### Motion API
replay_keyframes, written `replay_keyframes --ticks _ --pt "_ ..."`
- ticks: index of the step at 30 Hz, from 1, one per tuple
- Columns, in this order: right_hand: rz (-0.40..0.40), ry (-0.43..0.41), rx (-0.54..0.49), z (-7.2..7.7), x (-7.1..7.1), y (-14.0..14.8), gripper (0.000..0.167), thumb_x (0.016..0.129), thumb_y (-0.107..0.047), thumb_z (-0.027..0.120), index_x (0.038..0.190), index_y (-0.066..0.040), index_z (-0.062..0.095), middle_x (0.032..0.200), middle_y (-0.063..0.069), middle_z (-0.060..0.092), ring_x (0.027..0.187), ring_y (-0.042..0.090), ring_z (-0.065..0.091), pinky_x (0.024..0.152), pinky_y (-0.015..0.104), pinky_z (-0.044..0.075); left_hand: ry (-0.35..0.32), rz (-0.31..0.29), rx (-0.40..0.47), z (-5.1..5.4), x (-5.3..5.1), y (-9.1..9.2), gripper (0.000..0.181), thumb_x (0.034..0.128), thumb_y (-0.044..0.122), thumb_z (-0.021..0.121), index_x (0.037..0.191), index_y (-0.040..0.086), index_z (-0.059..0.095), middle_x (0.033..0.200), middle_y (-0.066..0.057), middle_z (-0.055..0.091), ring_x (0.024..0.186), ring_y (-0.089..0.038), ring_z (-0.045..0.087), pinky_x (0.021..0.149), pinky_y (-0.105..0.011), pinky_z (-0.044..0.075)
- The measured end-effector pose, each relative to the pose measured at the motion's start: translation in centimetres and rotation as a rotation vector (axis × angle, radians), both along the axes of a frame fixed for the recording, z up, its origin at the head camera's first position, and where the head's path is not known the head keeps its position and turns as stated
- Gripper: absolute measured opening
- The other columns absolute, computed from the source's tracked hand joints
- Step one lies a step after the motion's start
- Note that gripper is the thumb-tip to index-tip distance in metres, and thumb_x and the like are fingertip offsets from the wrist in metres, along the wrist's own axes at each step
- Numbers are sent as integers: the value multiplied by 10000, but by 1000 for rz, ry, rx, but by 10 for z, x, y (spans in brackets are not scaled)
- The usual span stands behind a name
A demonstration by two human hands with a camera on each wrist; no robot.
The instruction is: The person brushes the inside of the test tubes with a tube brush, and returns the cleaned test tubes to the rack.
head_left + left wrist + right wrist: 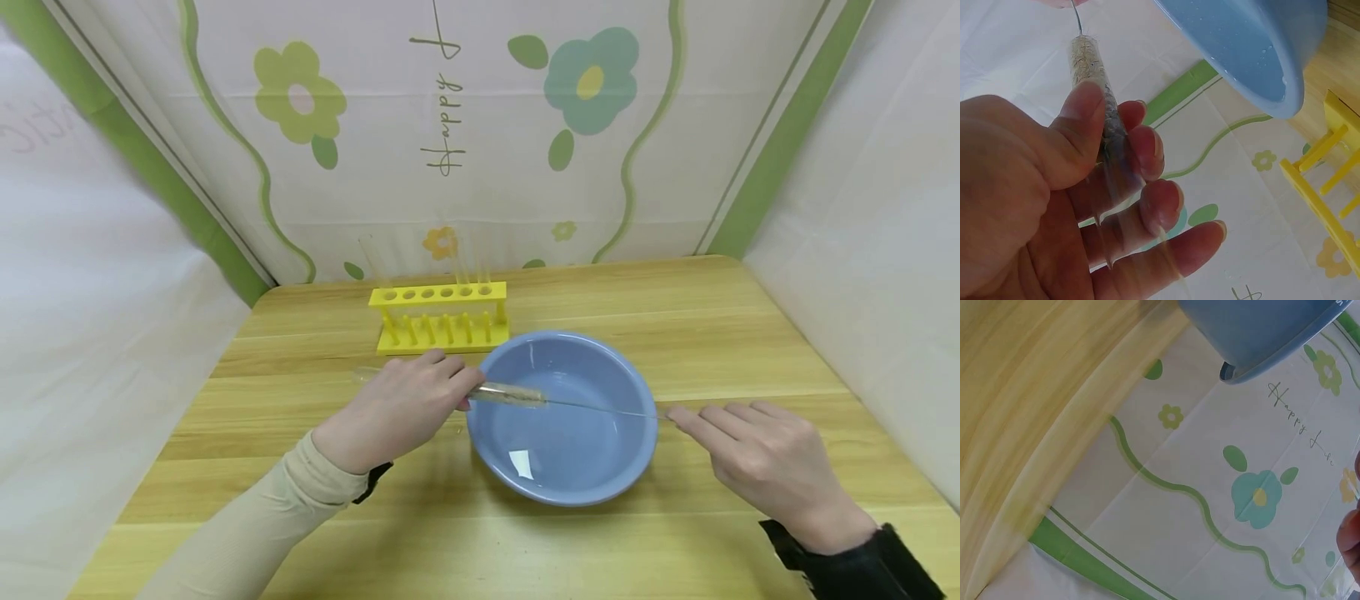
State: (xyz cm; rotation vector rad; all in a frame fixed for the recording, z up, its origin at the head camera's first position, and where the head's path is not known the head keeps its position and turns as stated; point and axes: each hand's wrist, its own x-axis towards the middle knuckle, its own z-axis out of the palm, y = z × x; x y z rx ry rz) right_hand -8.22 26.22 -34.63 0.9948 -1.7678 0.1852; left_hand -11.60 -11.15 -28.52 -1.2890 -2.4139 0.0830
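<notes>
Over the blue basin (562, 497), which holds water, my left hand (408, 404) grips a clear glass test tube (510, 394) lying nearly level. Pale bristles of a test tube brush (1088, 59) fill the tube's mouth end in the left wrist view. From that mouth the brush's thin wire handle (600, 408) runs right, to where my right hand (765, 454) pinches it beyond the basin's right rim. The tube's closed end sticks out past the left hand. Only fingertips of the right hand (1350, 540) show in the right wrist view.
Behind the basin stands a yellow test tube rack (438, 296) with pegs and several holes; clear tubes (461, 258) stand in it at both ends. The wooden table (555, 558) meets a flowered white cloth (465, 192) at the back, with white sheets at both sides.
</notes>
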Motion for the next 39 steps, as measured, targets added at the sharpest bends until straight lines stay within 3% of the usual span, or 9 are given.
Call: replay_keyframes --ticks 10,16,22,25,30,35,39 --pt "0 -16 -6 -4 2 4 374 885 66 391 857 -48 746 542 -17 460 396 122 341 343 208 216 -19 0 7 0 1 0 250 846 218 790 1031 115 656 891 -18 665 783 -200 639 519 -297 531" --pt "17 -83 -36 0 10 0 338 1039 -96 435 883 -65 734 543 -69 386 471 12 157 390 142 99 8 -16 14 -1 0 1 277 821 203 813 1031 97 666 884 -35 664 788 -206 650 540 -296 549" --pt "67 -195 -89 -2 16 0 389 1068 -215 447 863 -69 744 554 -89 507 427 -17 245 356 107 190 95 -73 32 -3 -1 2 332 785 179 843 1017 55 641 817 -48 647 700 -204 655 520 -283 541" --pt "109 -259 -103 -6 16 1 416 1066 -252 462 837 -64 753 606 -81 602 420 -20 398 365 106 307 152 -99 38 -5 -2 2 297 804 123 831 1021 38 647 801 -45 635 675 -193 640 520 -273 533" --pt "193 -413 -115 -14 15 7 430 1065 -261 464 854 -35 763 778 -60 718 675 19 680 545 121 507 229 -128 52 -9 -1 1 196 864 15 740 1037 18 647 788 -39 609 660 -179 608 532 -262 519" --pt "247 -524 -140 -19 15 12 390 1053 -276 493 896 -36 758 839 -77 722 791 -9 681 656 115 525 244 -135 63 -10 0 0 190 888 -25 679 1073 3 645 819 -52 617 709 -198 624 618 -299 559" --pt "238 -588 -133 -18 17 12 379 1050 -301 488 928 -67 760 863 -96 720 816 -31 669 687 114 523 282 -143 67 -10 1 1 176 892 -28 671 1064 6 655 842 -57 634 751 -204 645 681 -323 579"
